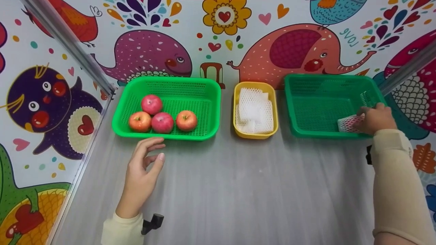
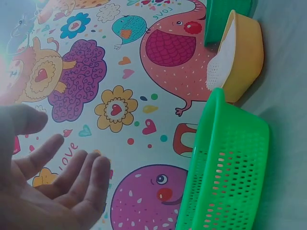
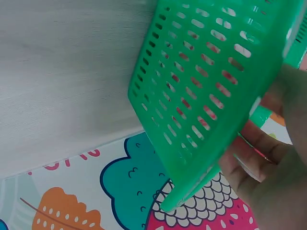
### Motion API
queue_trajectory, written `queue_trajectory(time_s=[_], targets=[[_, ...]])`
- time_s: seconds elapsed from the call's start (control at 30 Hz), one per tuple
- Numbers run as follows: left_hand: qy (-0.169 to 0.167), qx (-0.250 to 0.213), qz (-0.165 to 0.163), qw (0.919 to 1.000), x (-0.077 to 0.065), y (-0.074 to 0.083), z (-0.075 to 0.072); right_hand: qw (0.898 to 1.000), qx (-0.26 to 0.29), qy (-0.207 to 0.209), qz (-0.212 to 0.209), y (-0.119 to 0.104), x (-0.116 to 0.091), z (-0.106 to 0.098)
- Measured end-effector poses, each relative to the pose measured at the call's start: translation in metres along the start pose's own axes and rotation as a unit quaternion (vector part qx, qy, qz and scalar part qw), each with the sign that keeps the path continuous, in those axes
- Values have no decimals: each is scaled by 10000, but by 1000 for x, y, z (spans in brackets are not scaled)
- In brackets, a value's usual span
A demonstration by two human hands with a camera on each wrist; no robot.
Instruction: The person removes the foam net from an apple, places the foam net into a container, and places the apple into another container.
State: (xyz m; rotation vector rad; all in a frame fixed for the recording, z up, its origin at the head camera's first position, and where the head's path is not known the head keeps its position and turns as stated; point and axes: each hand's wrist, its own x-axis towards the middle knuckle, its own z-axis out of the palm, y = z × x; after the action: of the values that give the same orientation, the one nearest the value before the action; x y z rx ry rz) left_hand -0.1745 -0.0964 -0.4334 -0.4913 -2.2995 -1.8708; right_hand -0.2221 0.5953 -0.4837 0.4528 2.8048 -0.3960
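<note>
My right hand reaches over the rim of the dark green basket and holds an apple in a white foam net low at its near right corner. Fingers cover much of that apple; the right wrist view shows it only as pink patches through the basket's slots. Relaxed and holding nothing, my left hand hovers in front of the bright green basket. Inside that basket lie several bare apples, among them a reddish one at the back and an orange-red one to the right.
Between the green baskets stands a small yellow basket with white foam nets piled in it. All three baskets line up along the patterned back wall on a grey table. Side walls rise left and right.
</note>
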Motion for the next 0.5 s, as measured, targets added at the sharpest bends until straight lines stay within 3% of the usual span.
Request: queue_trajectory(time_s=[0.27,0.5], targets=[[-161,-224,-82,9996,-6,-8,1,9987,271,-404,164,4,-1,8],[-85,-157,-155,9997,-15,-17,-5,9973,587,433,-35,-1,11,15]])
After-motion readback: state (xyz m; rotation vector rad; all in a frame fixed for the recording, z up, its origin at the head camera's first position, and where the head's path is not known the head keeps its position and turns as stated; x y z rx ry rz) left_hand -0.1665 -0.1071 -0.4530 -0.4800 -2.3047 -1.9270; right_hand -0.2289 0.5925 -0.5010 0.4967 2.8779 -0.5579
